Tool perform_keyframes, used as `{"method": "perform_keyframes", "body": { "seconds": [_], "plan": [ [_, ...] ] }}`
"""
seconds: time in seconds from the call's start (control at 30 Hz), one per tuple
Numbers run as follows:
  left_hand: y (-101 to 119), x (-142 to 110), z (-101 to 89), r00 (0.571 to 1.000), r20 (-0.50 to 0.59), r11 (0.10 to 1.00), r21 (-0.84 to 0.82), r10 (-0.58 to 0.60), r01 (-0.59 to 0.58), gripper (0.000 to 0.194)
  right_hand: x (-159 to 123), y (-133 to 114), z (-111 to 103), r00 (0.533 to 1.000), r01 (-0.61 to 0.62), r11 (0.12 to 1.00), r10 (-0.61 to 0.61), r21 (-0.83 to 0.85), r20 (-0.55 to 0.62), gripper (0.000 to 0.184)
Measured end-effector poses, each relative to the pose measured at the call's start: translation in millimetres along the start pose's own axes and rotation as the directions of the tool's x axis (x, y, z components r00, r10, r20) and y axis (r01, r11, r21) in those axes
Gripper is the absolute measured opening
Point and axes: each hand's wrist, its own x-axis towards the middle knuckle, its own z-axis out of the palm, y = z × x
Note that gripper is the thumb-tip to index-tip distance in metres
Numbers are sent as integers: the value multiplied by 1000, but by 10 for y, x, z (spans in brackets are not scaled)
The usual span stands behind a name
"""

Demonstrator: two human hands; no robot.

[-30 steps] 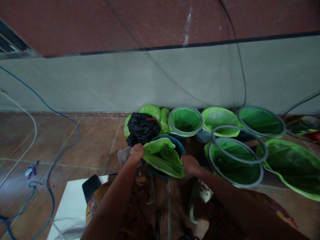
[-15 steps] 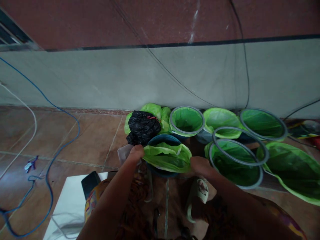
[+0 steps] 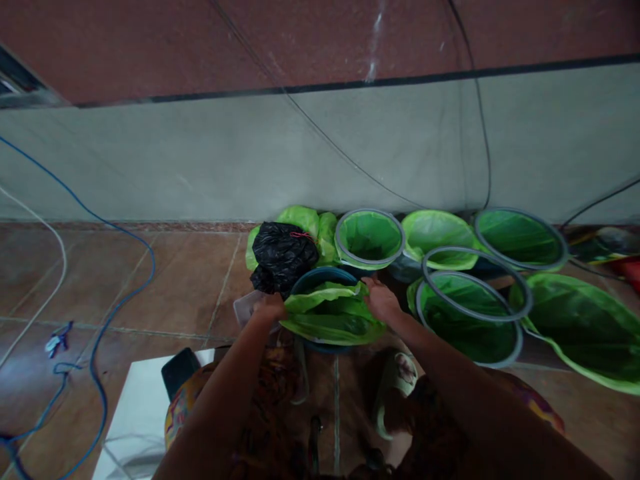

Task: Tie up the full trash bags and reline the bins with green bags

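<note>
A green bin liner (image 3: 333, 327) is stretched between my two hands over a dark blue bin (image 3: 325, 277), whose rear rim shows behind it. My left hand (image 3: 271, 307) is closed on the liner's left edge. At the right rim, my right hand (image 3: 381, 299) grips the liner's edge near the back. The front edge of the bag hangs over the near side of the bin, and its mouth gapes. Against the bin's far left leans a knotted black plastic bag (image 3: 284, 252). A clear plastic container (image 3: 246, 307) lies just beyond my left hand.
Several bins with green liners stand to the right, among them one with a grey ring (image 3: 370, 237). A loose grey ring (image 3: 477, 283) rests tilted over another. On the left are a phone (image 3: 180, 373), a white board (image 3: 135, 400), keys (image 3: 59, 340) and a blue cable (image 3: 123, 303).
My right hand has moved back and slightly left along the bin's rim with the liner edge. The liner's mouth has widened. My left hand stays at the left edge.
</note>
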Motion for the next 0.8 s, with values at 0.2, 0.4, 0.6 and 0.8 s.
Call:
{"method": "perform_keyframes", "body": {
  "seconds": [0.2, 0.4, 0.6, 0.8],
  "plan": [
    [364, -234, -122, 927, -77, 925, 136, 367, -354, 101, 55, -52, 11, 998, -58, 998, 58, 34, 6, 25],
    [656, -312, 19, 759, -27, 754, 140, 650, -641, 37, 62, -99, 23, 992, -97, 990, 104, 103, -69, 28],
    [433, -142, -102, 956, -205, 975, 117, 212, -191, 32, 113, 77, -64, 971, -237, 971, 237, 15, -18, 29],
    [352, -99, -163, 973, -219, 991, 126, 73, -46, 34, 85, 113, -55, 979, -192, 981, 194, -39, 65, 29]
  ]
}}
